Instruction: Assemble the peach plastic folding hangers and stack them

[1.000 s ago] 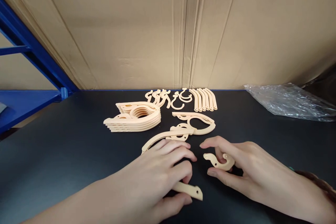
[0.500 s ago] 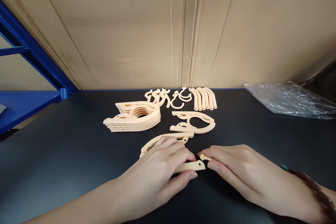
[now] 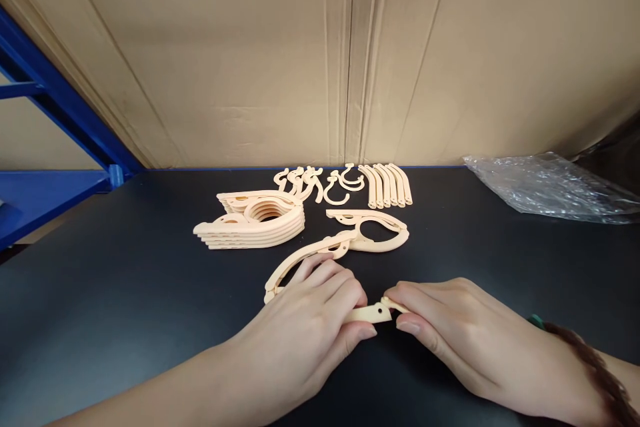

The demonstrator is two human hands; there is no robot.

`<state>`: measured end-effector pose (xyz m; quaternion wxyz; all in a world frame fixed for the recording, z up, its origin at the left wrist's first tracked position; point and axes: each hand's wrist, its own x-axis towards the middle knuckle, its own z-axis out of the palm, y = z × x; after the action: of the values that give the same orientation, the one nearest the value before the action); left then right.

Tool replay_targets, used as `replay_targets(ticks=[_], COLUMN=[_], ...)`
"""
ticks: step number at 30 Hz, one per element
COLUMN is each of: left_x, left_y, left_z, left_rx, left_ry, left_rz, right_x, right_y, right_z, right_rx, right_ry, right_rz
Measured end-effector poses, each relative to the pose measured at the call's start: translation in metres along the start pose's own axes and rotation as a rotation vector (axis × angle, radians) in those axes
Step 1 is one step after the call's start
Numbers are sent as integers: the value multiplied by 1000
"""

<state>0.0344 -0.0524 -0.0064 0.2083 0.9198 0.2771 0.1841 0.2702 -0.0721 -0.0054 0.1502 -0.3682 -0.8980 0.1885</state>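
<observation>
My left hand (image 3: pixel 310 323) is closed round a beige plastic folding hanger (image 3: pixel 295 260). One curved arm of it shows beyond my fingers, its far end overlapping the loose folded hanger (image 3: pixel 387 247) in view. A flat end with a small hole (image 3: pixel 367 313) sticks out between my thumb and forefinger. My right hand (image 3: pixel 465 333) pinches a slim beige piece (image 3: pixel 393 305), its tip at the holed end and seemingly touching it. Most of that piece is hidden by my fingers, so I cannot tell its exact shape.
A stack of folded hangers (image 3: pixel 255 230) lies at centre left. Behind are several beige hooks (image 3: pixel 336 190) and a row of curved strips (image 3: pixel 387 187). A clear plastic bag (image 3: pixel 545 190) rests at back right. Cardboard (image 3: pixel 250 60) backs the black table; a blue frame (image 3: pixel 65 93) stands left.
The slim piece in my right hand has come left and now meets the holed end. The hanger's upper arm has shifted a little up and left. My view has shifted slightly.
</observation>
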Motion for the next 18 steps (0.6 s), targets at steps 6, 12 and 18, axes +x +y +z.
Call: replay_targets(ticks=[6,12,18], left_x=[0,-1,-2], left_y=[1,2,-1], left_z=[-2,-2,4], left_rx=[16,44,45], left_ry=[-19,-62,-4], left_rz=[15,8,41], right_x=[0,0,1], right_y=[1,3,2], right_z=[1,4,5], right_rx=[-70,-233,-326], right_ry=[-4,19,67], right_rz=[-57,-136,-208])
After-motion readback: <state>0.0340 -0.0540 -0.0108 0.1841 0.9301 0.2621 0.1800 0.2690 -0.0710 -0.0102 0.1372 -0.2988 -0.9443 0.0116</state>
